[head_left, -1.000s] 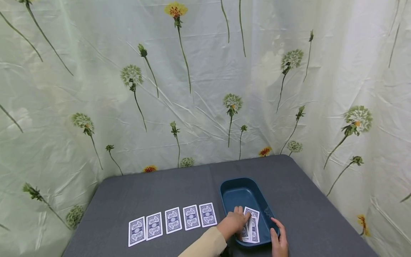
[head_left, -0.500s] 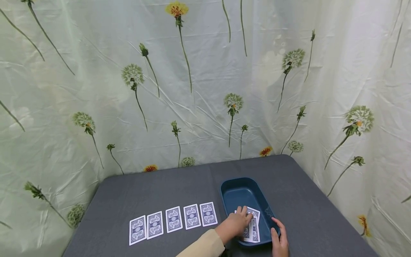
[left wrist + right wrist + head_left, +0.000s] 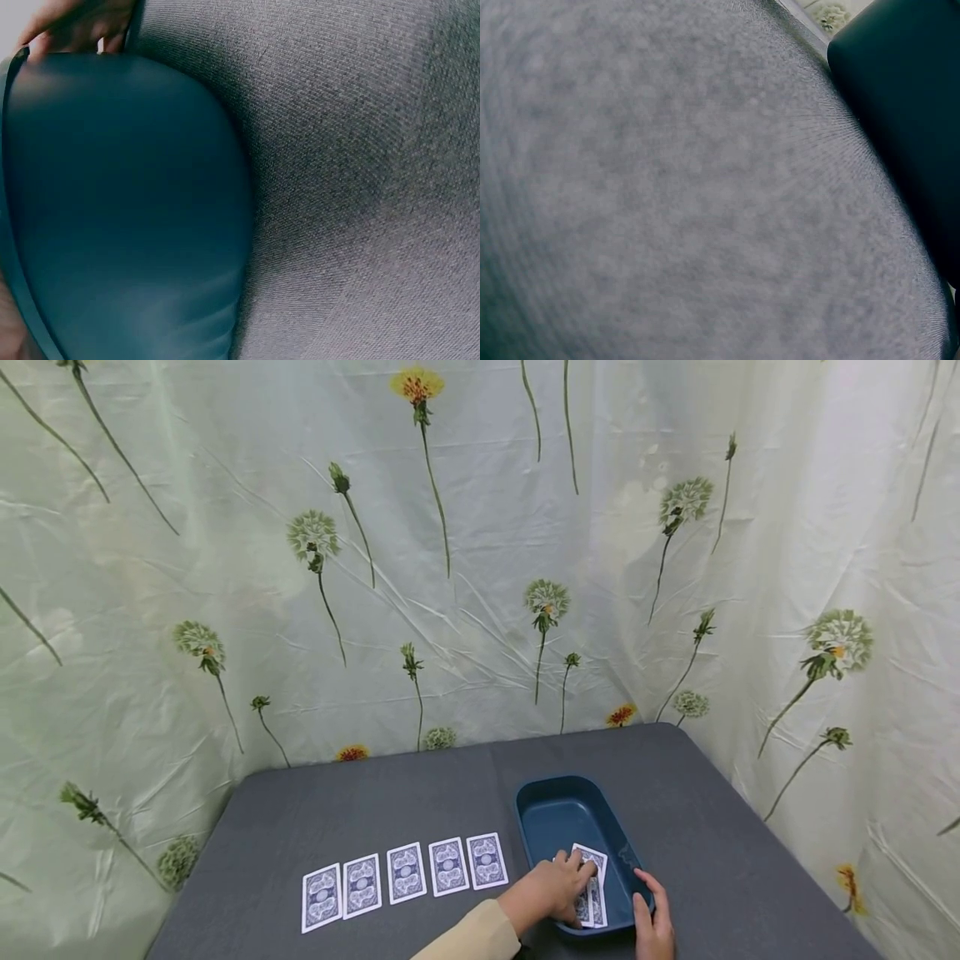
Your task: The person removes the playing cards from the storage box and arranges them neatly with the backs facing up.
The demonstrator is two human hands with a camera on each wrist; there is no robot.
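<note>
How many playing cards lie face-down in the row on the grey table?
5: blue-backed playing cards side by side, left of the dark blue plastic tray. More cards sit inside it, partly hidden under the left hand.

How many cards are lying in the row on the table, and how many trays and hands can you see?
Cards in the row: 5
Blue tray: 1
Hands: 2, the left hand and the right hand
Total: 8
More cards lie in the tray; too overlapped to count.

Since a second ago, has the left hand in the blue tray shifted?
Yes, slightly. The left hand slid toward the near rim of the blue plastic tray, dragging the patterned playing cards with it.
</note>
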